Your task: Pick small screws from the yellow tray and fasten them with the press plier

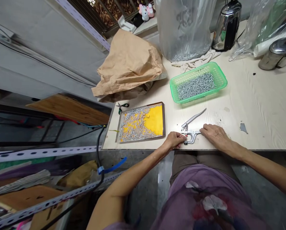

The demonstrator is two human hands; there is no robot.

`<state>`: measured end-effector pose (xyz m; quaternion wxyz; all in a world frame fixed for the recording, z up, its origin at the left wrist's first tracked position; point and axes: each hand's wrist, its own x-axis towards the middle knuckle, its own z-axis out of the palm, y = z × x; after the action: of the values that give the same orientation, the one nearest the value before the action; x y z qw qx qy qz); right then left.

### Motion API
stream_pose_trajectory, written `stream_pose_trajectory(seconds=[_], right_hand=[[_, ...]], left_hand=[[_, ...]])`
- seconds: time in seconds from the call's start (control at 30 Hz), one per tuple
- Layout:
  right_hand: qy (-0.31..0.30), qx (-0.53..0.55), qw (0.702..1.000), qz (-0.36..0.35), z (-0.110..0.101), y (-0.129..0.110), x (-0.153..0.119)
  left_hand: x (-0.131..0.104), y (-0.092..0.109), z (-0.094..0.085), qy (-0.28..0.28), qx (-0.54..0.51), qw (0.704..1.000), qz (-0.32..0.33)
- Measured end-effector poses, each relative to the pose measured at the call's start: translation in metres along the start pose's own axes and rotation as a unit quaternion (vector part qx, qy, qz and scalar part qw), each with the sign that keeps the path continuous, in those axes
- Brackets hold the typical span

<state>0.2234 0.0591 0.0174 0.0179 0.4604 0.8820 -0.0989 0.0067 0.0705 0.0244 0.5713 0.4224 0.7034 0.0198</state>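
Note:
A pair of metal snap-setting pliers [192, 136] lies near the table's front edge, its upper lever raised and a spring and a small red part at its head. My right hand [216, 136] is closed on the end of the lower handle. At the head, my left hand [175, 140] has its fingers pinched together against the jaw; whatever small thing they hold is hidden. Left of that hand is a shallow tray [164, 119] with a yellow bottom, where many small silver metal pieces [135, 126] lie scattered. Behind the pliers, a green plastic basket [173, 92] holds a heap of similar pieces.
Scissors [121, 106] lie behind the tray's left corner. A crumpled brown paper bag [130, 65] stands at the back left, and a large clear plastic bag [184, 28] at the back. An electric kettle [226, 27] and a metal pot [275, 54] stand at the back right.

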Motion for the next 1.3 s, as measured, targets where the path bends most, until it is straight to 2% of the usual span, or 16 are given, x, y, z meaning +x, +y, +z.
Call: stream_pose_trajectory(seconds=[0.17,0.3,0.43,0.7,0.8,0.87,0.93,1.0,1.07,1.13,1.2,1.3], right_hand=[[0.001,0.041,0.999,-0.018,-0.006,0.011,0.005],[0.022,0.006,1.0,-0.019,-0.01,0.03,0.019],[-0.002,-0.008,0.999,-0.045,-0.005,0.042,0.032],[-0.003,-0.005,0.999,-0.033,-0.002,0.04,0.039],[-0.012,-0.015,0.999,-0.031,-0.006,0.037,0.037],[-0.005,-0.017,0.999,-0.033,-0.008,0.035,0.035],[0.008,-0.017,0.999,-0.035,-0.007,0.033,0.034],[0.016,-0.014,0.999,-0.036,-0.007,0.031,0.033],[0.017,-0.01,0.999,-0.032,-0.007,0.03,0.032],[0.008,0.0,0.999,-0.034,-0.007,0.032,0.03],[-0.006,0.015,0.999,-0.037,-0.009,0.035,0.028],[-0.011,0.024,0.999,-0.028,-0.012,0.042,0.025]], left_hand=[[-0.003,0.002,0.0,-0.014,0.001,1.0,-0.006],[-0.005,0.003,0.001,-0.007,-0.002,1.0,-0.003],[-0.006,0.003,0.002,-0.001,-0.002,1.0,-0.009],[-0.003,-0.001,0.002,-0.003,-0.01,1.0,0.006],[-0.006,-0.006,0.001,0.018,0.063,0.997,0.043],[-0.01,-0.01,0.003,0.09,0.153,0.976,0.127],[-0.01,-0.011,0.008,0.169,0.234,0.927,0.241],[-0.005,-0.007,0.016,0.198,0.291,0.871,0.341],[0.005,0.0,0.026,0.185,0.333,0.827,0.414],[0.017,0.009,0.033,0.161,0.359,0.797,0.457],[0.026,0.016,0.036,0.134,0.381,0.784,0.472],[0.031,0.023,0.034,0.112,0.415,0.777,0.46]])
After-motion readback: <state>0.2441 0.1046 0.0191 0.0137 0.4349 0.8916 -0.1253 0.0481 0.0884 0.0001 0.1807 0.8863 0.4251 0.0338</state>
